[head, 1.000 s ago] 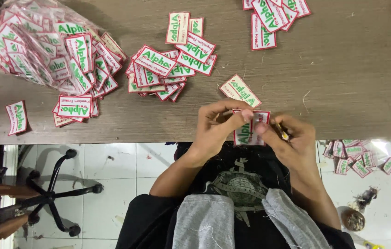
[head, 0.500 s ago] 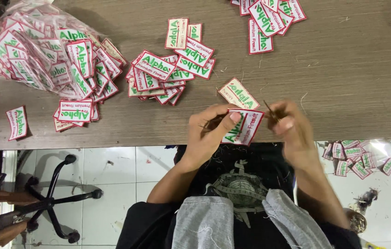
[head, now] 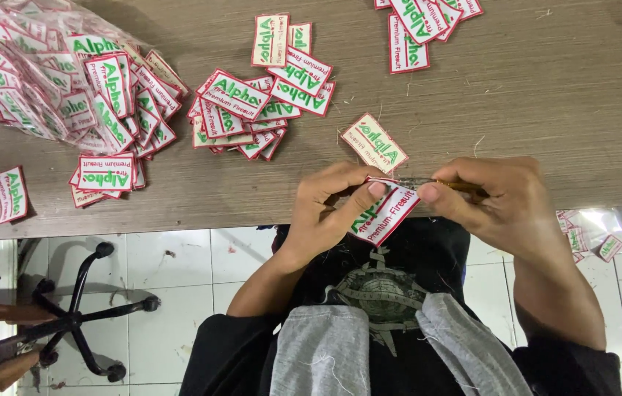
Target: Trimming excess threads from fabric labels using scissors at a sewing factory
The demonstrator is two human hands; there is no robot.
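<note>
Your left hand [head: 325, 213] pinches a white rectangular embroidered patch with a red border and green lettering [head: 384, 213], thumb and forefinger closed on its upper edge, right at the near edge of the brown wooden bench [head: 546, 110]. Your right hand [head: 502, 202] grips a slim metal snipping tool with a yellowish handle [head: 435, 182], fingers wrapped tight around it, and its tip sits at the patch's top border; whether its blades are parted you cannot tell from here. The held patch hangs half over the bench edge, above your lap and the dark printed shirt.

One single patch [head: 374, 142] lies face up just beyond your hands. Further out sits a loose heap of the same patches [head: 263, 110] in the middle of the bench, another small cluster [head: 424, 26] at the far edge, and a short stack [head: 105, 172] to your left with one stray patch [head: 11, 193] near the corner. A clear plastic bag stuffed with patches [head: 32, 73] fills the far left corner. More patches lie on the white tiled floor [head: 582, 238] to your right.

Judging by the thread scraps scattered on the bench and the full bag, you look to be somewhere in the middle: several piles are handled, though which are finished cannot be told, and a large share in the bag seems left.
</note>
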